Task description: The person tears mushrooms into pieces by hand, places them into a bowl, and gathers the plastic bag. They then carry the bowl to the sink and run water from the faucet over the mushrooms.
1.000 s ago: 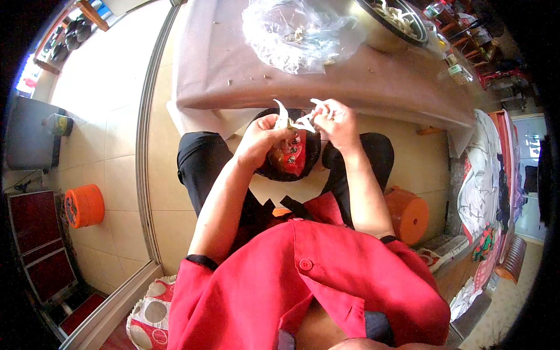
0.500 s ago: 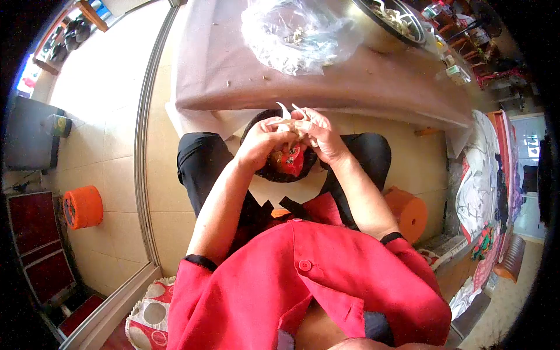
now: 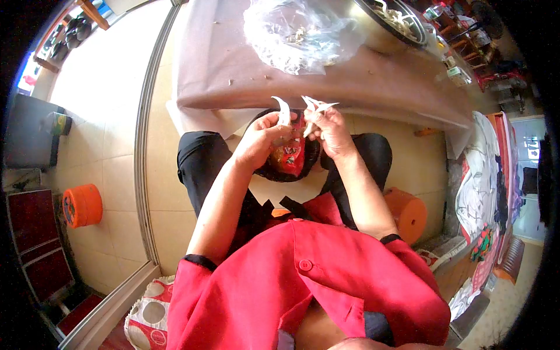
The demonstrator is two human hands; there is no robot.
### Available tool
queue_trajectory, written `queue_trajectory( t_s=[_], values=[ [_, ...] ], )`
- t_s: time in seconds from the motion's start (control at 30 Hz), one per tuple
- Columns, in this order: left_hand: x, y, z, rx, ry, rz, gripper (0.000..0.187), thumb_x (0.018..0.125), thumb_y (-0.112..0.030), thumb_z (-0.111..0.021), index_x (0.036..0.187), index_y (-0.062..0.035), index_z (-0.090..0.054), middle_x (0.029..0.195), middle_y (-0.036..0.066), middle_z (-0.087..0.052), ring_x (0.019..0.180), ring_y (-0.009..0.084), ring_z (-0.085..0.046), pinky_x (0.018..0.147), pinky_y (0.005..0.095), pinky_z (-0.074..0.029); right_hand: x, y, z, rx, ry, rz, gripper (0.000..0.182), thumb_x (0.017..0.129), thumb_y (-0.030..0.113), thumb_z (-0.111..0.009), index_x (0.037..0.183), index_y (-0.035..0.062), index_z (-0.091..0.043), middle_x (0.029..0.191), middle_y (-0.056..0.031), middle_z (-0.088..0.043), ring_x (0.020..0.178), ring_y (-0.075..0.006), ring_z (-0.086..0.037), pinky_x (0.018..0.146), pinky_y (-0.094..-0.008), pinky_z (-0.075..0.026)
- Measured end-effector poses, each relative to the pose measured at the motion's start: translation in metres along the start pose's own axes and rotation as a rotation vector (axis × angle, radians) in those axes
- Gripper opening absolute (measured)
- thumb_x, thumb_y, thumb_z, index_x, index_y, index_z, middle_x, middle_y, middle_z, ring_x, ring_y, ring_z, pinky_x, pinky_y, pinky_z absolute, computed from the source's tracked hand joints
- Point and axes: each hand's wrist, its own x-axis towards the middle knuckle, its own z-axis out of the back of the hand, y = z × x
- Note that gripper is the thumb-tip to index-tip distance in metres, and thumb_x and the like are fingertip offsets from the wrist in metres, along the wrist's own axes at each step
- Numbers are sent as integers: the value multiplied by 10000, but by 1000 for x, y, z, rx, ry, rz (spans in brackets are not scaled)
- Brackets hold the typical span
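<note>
My left hand [image 3: 265, 139] is closed, pinching a white, curved, tapering strip [image 3: 284, 109] that points upward. To its right, my right hand [image 3: 330, 129] grips several pale pointed strips [image 3: 315, 106] that fan out past its fingertips. What kind of food these strips are I cannot tell. Below both hands a black basin [image 3: 269, 172] sits between my knees, with a red printed plastic packet [image 3: 294, 157] inside it. A gap separates the two hands over the basin.
Ahead is a table with a brownish cover [image 3: 210, 70], bearing a clear plastic bag [image 3: 297, 41] of pale pieces. A metal bowl [image 3: 420, 36] of similar strips stands at the far right. Orange stools [image 3: 83, 206] flank me on the floor, beyond a sliding-door track [image 3: 143, 134] on the left.
My hands were together over the basin and have now moved apart. The pale piece they worked on shows as separate strips, one in the left hand and several in the right.
</note>
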Motion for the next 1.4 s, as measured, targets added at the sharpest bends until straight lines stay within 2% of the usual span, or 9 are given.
queue_trajectory(
  t_s=[0.1, 0.37, 0.43, 0.57, 0.67, 0.8, 0.9, 1.1, 1.4],
  values=[
    [-1, -2, 1, 11, 20, 3, 378, 864, -61, -599, 1221, 31, -517, 1007, 107, -651, 909, 182, -639, 829, 295, -501, -2, 6, 4, 101, -9, 2, 128, 889, 182, -608, 903, 56, -587, 771, -16, -603, 580, -72, -567, 471, -174, -442],
    [-2, 1, -7, 217, -80, -100, 459, 761, -7, -748, 1164, 24, -531, 1036, 86, -626, 921, 147, -612, 840, 289, -505, -7, 7, -13, -86, 132, -30, 263, 855, 175, -699, 1049, 13, -626, 845, 7, -652, 675, -37, -549, 587, -197, -441],
    [-2, 1, -8, 289, -120, -135, 405, 760, -18, -754, 1103, 23, -543, 1017, 81, -627, 920, 143, -611, 829, 281, -506, -7, 6, -12, -325, 177, -66, 227, 844, 168, -712, 994, 6, -658, 827, 12, -659, 701, -40, -555, 602, -197, -440],
    [2, 7, -1, 299, -97, -164, 348, 775, -59, -758, 1048, 13, -555, 953, 64, -633, 863, 127, -613, 786, 265, -510, -7, 7, -7, -273, 179, -105, 215, 853, 202, -686, 928, 1, -669, 744, -24, -654, 609, -76, -570, 563, -231, -453],
    [-6, -11, -6, 250, -34, -1, 239, 824, -144, -733, 944, -28, -561, 809, 37, -626, 674, 108, -588, 605, 249, -499, -6, 6, 2, -20, 278, -127, 216, 843, 205, -663, 881, -7, -656, 696, -54, -636, 564, -98, -567, 525, -230, -445],
    [2, 1, 7, 269, -29, -62, 200, 838, -130, -716, 911, -45, -550, 769, 32, -610, 634, 106, -572, 558, 258, -491, -6, 19, 13, 123, 247, -4, 106, 813, 112, -594, 732, 45, -580, 593, -21, -538, 419, -82, -439, 441, -258, -423],
    [4, 4, 11, 273, -145, -71, 189, 860, -161, -693, 914, -53, -548, 749, 23, -595, 624, 101, -565, 552, 258, -489, -10, 29, 7, 241, 149, 51, 82, 819, 101, -596, 759, 48, -611, 604, -5, -548, 471, -73, -471, 456, -222, -399],
    [-3, 0, -6, 31, -27, 45, 208, 868, -200, -680, 955, -54, -561, 777, 13, -601, 645, 92, -565, 569, 247, -484, -8, 14, -1, -300, 96, 43, 149, 860, 198, -667, 840, 51, -651, 725, 19, -632, 581, -22, -481, 535, -194, -388],
    [0, 2, -6, 192, -110, 3, 317, 797, -177, -766, 999, -15, -583, 836, 28, -649, 692, 89, -598, 609, 233, -488, -6, 9, -3, -330, 152, 55, 263, 833, 284, -728, 898, 38, -659, 738, 23, -626, 579, -23, -487, 501, -200, -386]
  ],
)
